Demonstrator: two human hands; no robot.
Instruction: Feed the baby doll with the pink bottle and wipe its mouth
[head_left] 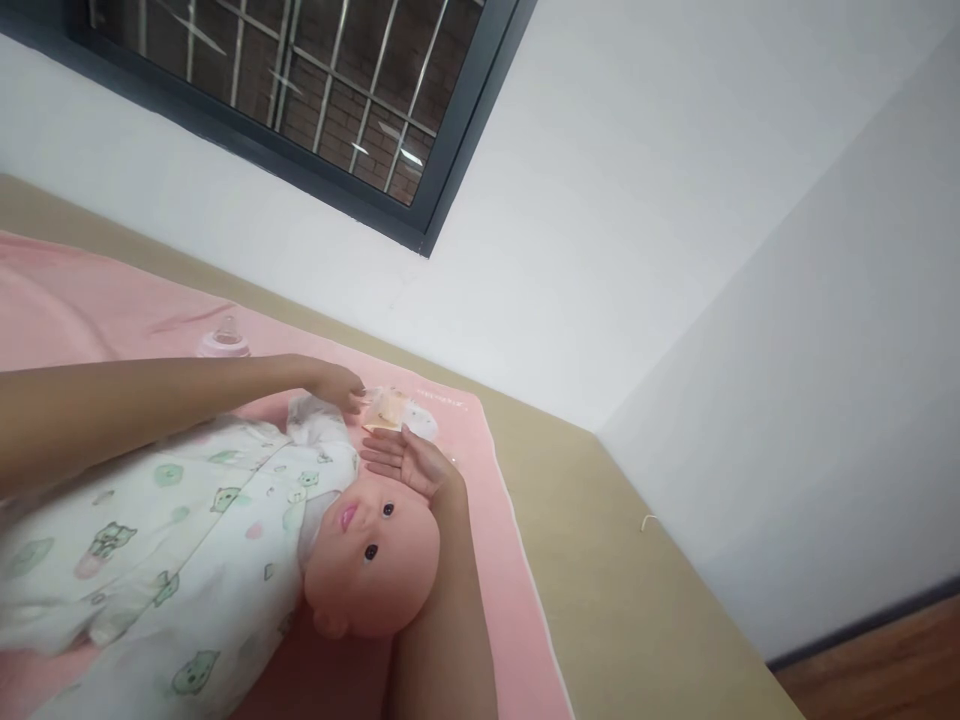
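A baby doll in a white romper with green animal prints lies on its back, its bald head toward the right. Reaching over it from the left, my left hand has its fingers closed at the edge of a small pale, peach-coloured item, partly see-through, whose kind I cannot make out. Just below that item, my right hand is open, palm showing and fingers stretched to the left. My right forearm passes beside the doll's head. A feeding bottle's nipple and collar stands behind my left forearm.
A pink mat with a white edge and a printed pale figure lies under the doll on a tan surface. White walls and a dark-framed window with bars bound the far side. Wooden flooring shows at lower right.
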